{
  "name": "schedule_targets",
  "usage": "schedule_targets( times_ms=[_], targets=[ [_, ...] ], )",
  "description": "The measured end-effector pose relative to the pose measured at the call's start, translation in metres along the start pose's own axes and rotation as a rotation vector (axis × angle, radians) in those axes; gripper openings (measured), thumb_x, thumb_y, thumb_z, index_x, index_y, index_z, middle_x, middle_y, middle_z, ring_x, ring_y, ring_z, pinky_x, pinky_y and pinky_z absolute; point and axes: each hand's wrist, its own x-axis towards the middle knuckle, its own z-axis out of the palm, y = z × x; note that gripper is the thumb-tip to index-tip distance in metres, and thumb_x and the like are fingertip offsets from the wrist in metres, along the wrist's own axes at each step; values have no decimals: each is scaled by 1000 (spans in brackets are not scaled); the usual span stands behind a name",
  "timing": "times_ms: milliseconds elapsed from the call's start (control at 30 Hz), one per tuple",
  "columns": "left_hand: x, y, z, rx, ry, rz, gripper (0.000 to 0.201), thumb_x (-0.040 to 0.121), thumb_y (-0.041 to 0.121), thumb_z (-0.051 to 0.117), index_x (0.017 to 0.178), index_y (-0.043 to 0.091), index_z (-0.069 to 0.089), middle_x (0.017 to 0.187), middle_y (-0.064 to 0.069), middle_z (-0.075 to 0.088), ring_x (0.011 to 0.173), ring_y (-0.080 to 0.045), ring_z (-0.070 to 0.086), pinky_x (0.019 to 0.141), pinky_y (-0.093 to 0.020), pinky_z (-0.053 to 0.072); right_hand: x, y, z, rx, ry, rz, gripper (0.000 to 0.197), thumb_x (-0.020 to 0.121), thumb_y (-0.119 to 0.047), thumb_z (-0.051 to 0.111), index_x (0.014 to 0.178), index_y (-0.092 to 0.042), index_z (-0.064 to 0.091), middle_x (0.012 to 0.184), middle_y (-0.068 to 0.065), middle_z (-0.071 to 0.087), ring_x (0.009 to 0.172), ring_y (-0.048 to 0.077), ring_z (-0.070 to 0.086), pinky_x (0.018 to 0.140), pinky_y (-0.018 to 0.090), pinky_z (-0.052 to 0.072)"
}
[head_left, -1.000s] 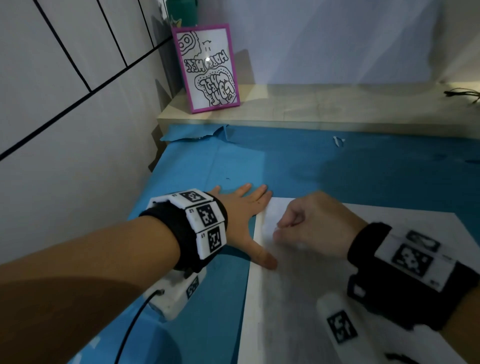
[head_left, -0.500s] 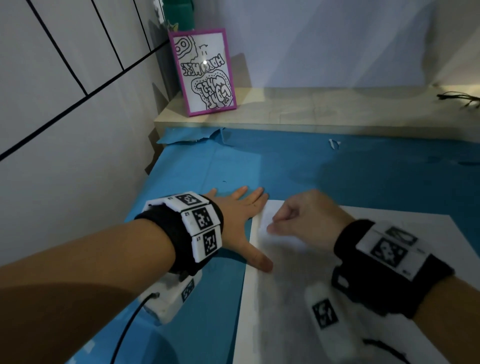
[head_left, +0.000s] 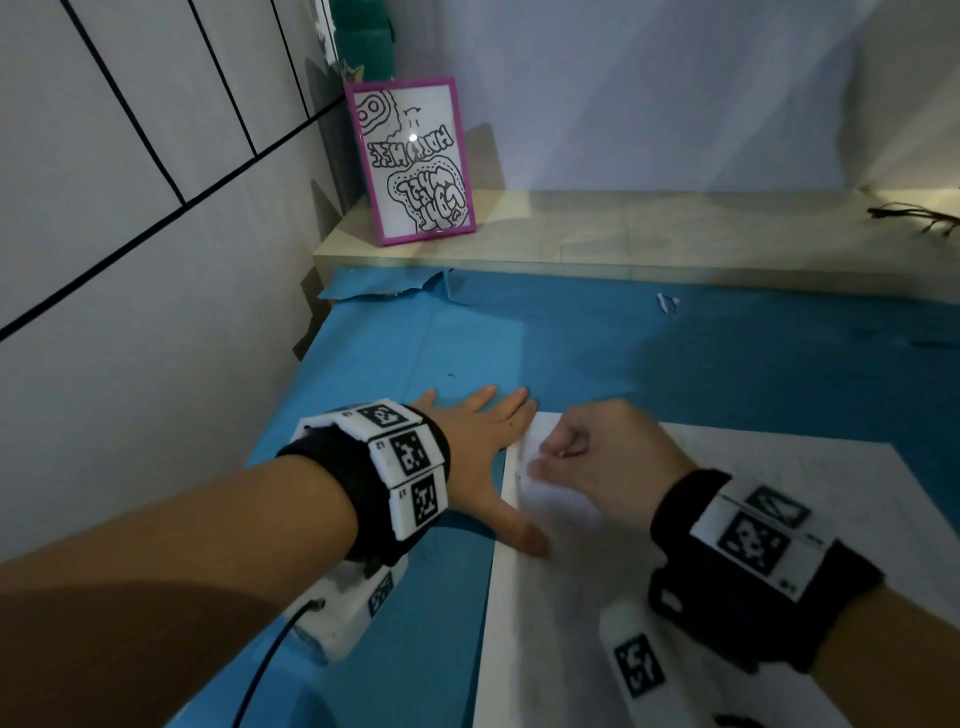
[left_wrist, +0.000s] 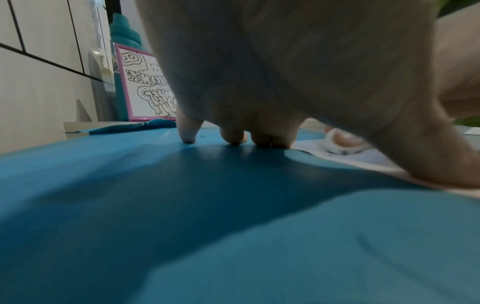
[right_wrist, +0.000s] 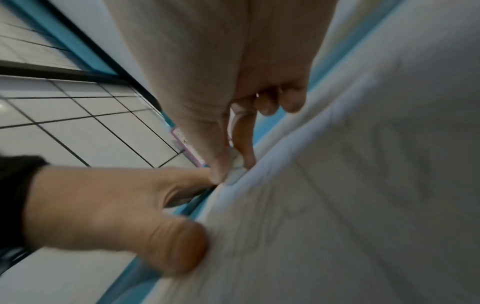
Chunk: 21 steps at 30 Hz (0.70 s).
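**Item 1 – left hand**. Lies palm down on the blue table cover, fingers straight and a little spread. The thumb is stretched out sideways and presses the left edge of the paper sheet. The left wrist view shows the fingertips touching the cover, which the head view cannot confirm.

**Item 2 – right hand**. Rests over the sheet's far left corner, fingers curled. In the head view it looks like a plain fist and the thing it holds is hidden. The right wrist view shows thumb and forefinger pinching a white eraser, with the other fingers tucked in.

**Item 3 – white eraser**. A small rounded lump with grey smudges, its underside on the paper. The left wrist view shows this contact from the side.

**Item 4 – paper sheet**. White, flat on the cover at lower right. Faint grey lines on it show only in the right wrist view, which is blurred.

**Item 5 – surroundings**.
- A pale ledge runs behind the cover.
- A pink-framed drawing leans on the ledge.
- A green bottle stands behind the drawing – the left wrist view shows more of it.
- A tiled wall is on the left.
- A white scrap lies on the cover near the ledge.
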Motion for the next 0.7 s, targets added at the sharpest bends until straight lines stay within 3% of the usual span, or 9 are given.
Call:
schedule_targets(
  times_ms=[100, 200, 267, 367, 433, 500, 600, 633, 700],
  targets=[
    [-2, 3, -3, 2, -31, -12, 130, 58, 88, 52, 147, 29, -22, 154, 16, -27, 144, -11, -19, 115, -59, -2, 9, 18, -14, 159, 208, 136, 9, 79, -20, 72, 83, -19, 64, 85, -2, 63, 77, 13, 59, 69, 22, 43],
    [-7, 8, -8, 37, -32, -34, 131, 62, 85, 54, 146, 24, -26, 154, 10, -29, 144, -14, -21, 116, -56, -4, 2, 33, -17, 587, 286, 270, 13, 86, -16, 65, 96, -9, 66, 68, 0, 56, 50, 8, 52, 59, 23, 49],
    [-14, 20, -12, 87, 22, -25, 127, 70, 80, 53, 146, 17, -27, 154, 2, -31, 143, -18, -24, 116, -53, -6, -1, 42, -18, 854, 310, 320, 13, 90, -10, 59, 99, -1, 63, 56, 5, 50, 43, 6, 53, 61, 24, 55],
    [-29, 51, -9, 184, 79, 206, 95, 90, 63, 42, 150, 16, -15, 156, -2, -27, 144, -17, -21, 114, -52, -6, 0, 44, -20, 1048, 297, 316, 6, 92, -6, 55, 89, -6, 60, 64, 8, 52, 50, 11, 56, 57, 25, 58],
    [-35, 64, 0, 162, 0, 341, 81, 94, 59, 34, 152, 23, -11, 156, 3, -24, 144, -13, -19, 114, -49, -6, 0, 43, -18, 1026, 291, 304, 9, 91, -5, 56, 83, -8, 59, 68, 8, 53, 53, 14, 57, 53, 24, 57],
    [-33, 56, 4, 135, -58, 246, 77, 95, 62, 27, 152, 26, -10, 158, 6, -20, 145, -13, -14, 115, -49, -5, -1, 42, -18, 987, 287, 294, 8, 89, -5, 60, 82, -7, 61, 68, 7, 54, 54, 15, 56, 49, 24, 55],
    [-17, 26, -7, 146, 14, -178, 85, 91, 69, 16, 152, 16, -9, 159, -2, -17, 146, -19, -12, 117, -51, -3, -2, 45, -17, 888, 290, 271, 5, 85, -7, 65, 80, -7, 65, 65, 7, 55, 48, 12, 52, 43, 22, 48],
    [-14, 19, -11, 139, 46, -263, 86, 91, 69, 15, 151, 13, -10, 158, -4, -20, 146, -21, -15, 117, -51, -3, -2, 45, -17, 864, 290, 264, 4, 84, -7, 66, 80, -7, 65, 65, 6, 55, 47, 11, 51, 43, 22, 45],
    [-12, 17, -15, 89, 84, -202, 81, 94, 64, 17, 150, 15, -14, 156, -2, -24, 145, -19, -18, 117, -50, -2, -2, 44, -17, 849, 279, 235, 3, 86, -6, 64, 88, -8, 66, 65, 4, 53, 47, 9, 49, 42, 21, 44]
  ],
)
